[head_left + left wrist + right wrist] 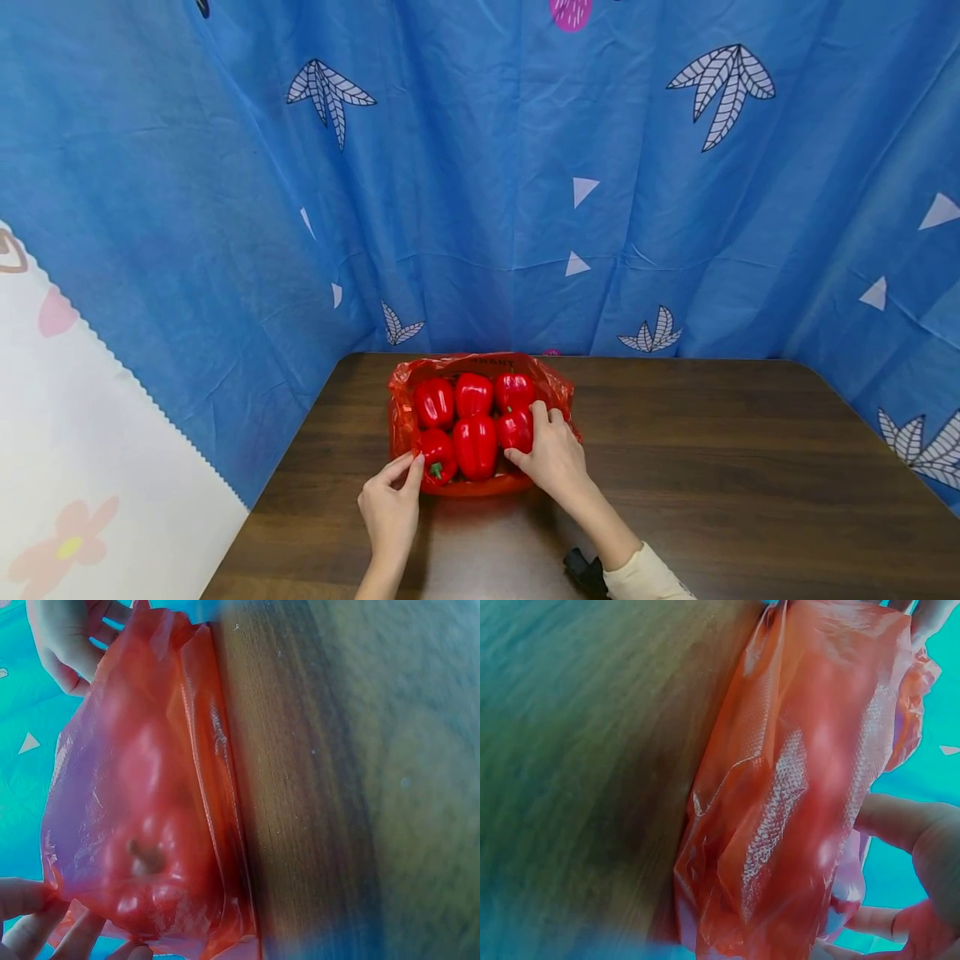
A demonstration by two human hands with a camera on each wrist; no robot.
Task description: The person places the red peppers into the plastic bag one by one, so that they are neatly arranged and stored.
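Several glossy red bell peppers (476,447) lie in two rows inside an open, translucent red plastic bag (480,487). At the bag's front left corner, my left hand (392,504) pinches the rim between thumb and fingers, beside a pepper with a green stem (438,457). My right hand (556,457) has its thumb and fingers around the front right pepper (514,430). In the right wrist view, its thumb (889,819) lies at the bag's rim and its fingers reach a pepper's side (846,896). Through the film the left wrist view shows a pepper stem (146,859).
The bag stands on a dark brown wooden table (712,458), near its back edge. A blue patterned curtain (480,208) hangs behind and around it. White flowered cloth (97,450) hangs at the left. Near my right sleeve is a black object (583,572), partly hidden.
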